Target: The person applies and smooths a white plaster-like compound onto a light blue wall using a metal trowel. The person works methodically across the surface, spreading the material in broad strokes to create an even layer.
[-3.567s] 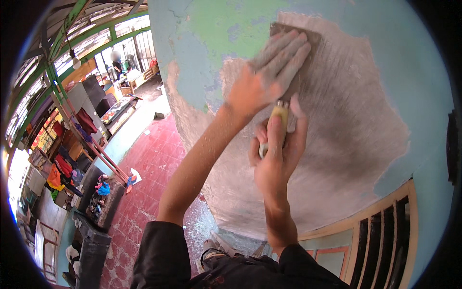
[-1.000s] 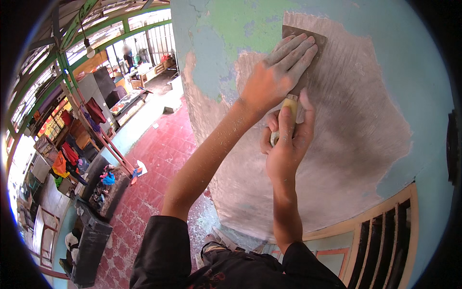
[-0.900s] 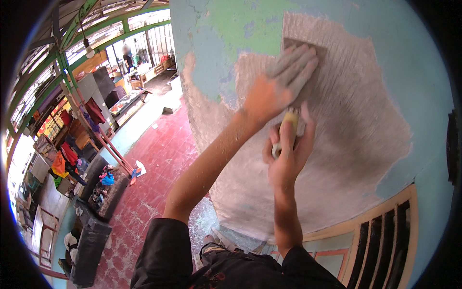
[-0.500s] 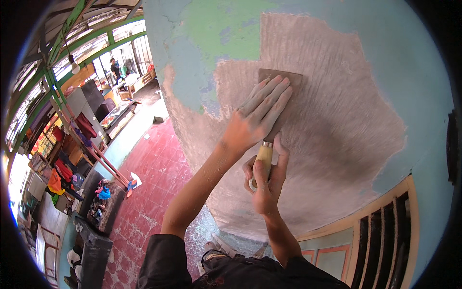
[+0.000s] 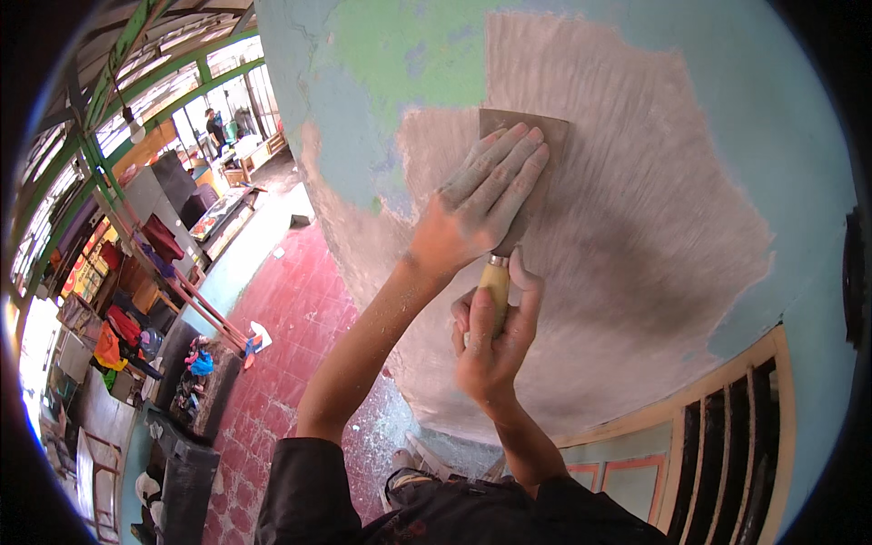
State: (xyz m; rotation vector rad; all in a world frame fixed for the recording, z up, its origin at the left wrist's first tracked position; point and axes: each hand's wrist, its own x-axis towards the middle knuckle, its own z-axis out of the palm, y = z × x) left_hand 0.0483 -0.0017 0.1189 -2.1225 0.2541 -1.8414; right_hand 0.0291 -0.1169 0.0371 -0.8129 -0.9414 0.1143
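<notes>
A wide flat scraper (image 5: 556, 136) lies with its metal blade against the wall, its edge pointing up. My right hand (image 5: 495, 350) is wrapped round its yellowish handle (image 5: 495, 283). Fingers outstretched and dusted grey, my left hand (image 5: 486, 186) presses flat on the blade and hides part of it. Around the blade is a bare grey-brown patch (image 5: 627, 218) with fine streaks. Green paint (image 5: 400, 64) and blue paint (image 5: 763, 100) border the patch, with ragged edges.
A cream-framed opening with dark slats (image 5: 727, 445) is at the lower right. Red floor tiles (image 5: 282, 318), pale dust, a dark bench (image 5: 177, 481) and hanging clothes (image 5: 109, 341) lie to the left. Farther off, a person (image 5: 214, 132) stands by furniture.
The scraper and both hands have shifted slightly up and left in the picture, while the view itself has moved a little. My grip looks the same.
</notes>
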